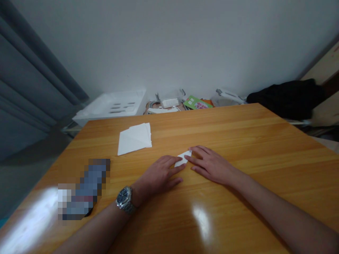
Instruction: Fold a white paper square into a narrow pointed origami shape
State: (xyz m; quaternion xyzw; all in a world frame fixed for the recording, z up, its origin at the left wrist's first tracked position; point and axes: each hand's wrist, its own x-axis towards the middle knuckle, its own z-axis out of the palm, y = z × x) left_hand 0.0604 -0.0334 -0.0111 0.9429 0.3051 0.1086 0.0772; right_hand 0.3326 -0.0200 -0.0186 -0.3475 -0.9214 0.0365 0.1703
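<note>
A small folded piece of white paper [181, 160] lies flat on the wooden table [233, 134] between my hands. My left hand [162, 173], with a metal watch [124, 198] on its wrist, comes from the left and rests its outstretched fingertips on the paper's left part. From the right, my right hand [208, 163] touches the paper's right end, its fingers spread. Both hands press from above, and neither is wrapped around the paper. Part of the paper is hidden under the fingers.
White paper sheets [135, 138] lie loosely stacked at the back left of the table. A blurred-out phone-like object [90, 187] is at the left. Beyond the far edge are a white foam box [113, 104], a green booklet [196, 102] and a black cloth [286, 97].
</note>
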